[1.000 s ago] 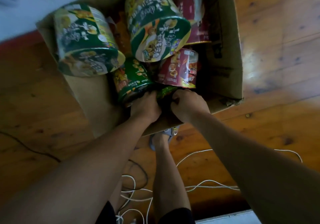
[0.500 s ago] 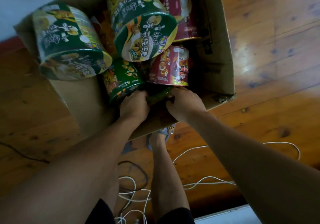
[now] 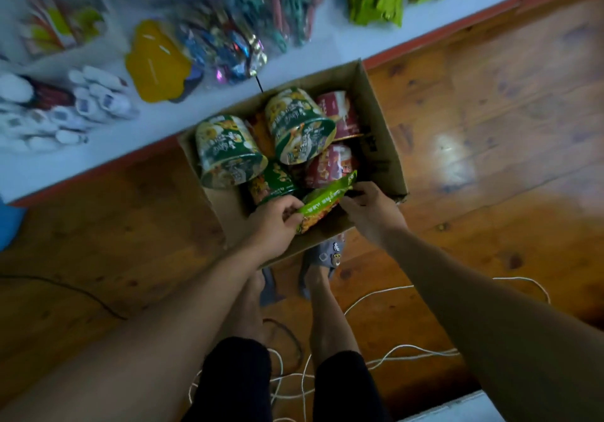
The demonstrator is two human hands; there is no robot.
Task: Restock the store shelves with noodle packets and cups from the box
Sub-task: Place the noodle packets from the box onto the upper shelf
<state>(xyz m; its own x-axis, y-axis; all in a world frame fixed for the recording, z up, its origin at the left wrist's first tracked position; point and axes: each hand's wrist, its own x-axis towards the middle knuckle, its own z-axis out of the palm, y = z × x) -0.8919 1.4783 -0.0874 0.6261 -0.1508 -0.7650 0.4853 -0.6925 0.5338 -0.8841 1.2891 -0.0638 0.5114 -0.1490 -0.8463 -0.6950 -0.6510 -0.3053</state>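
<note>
Both hands are closed on one green noodle packet (image 3: 327, 201): the left hand (image 3: 277, 222) pinches its lower end, the right hand (image 3: 367, 207) grips its upper edge, and the packet slants between them over the near end of the cardboard box (image 3: 380, 134). Just beyond the grip, inside the box, lie a small green cup (image 3: 273, 183) and a red cup (image 3: 330, 165), both on their sides. Farther from the grip are two large green noodle bowls (image 3: 228, 150), tipped over, and another red cup (image 3: 340, 114). The box sits on the wooden floor (image 3: 490, 127) against a pale shelf (image 3: 327, 49) carrying blurred goods. Nearer than the grip, white cords (image 3: 376, 297) trail across the floor.
</note>
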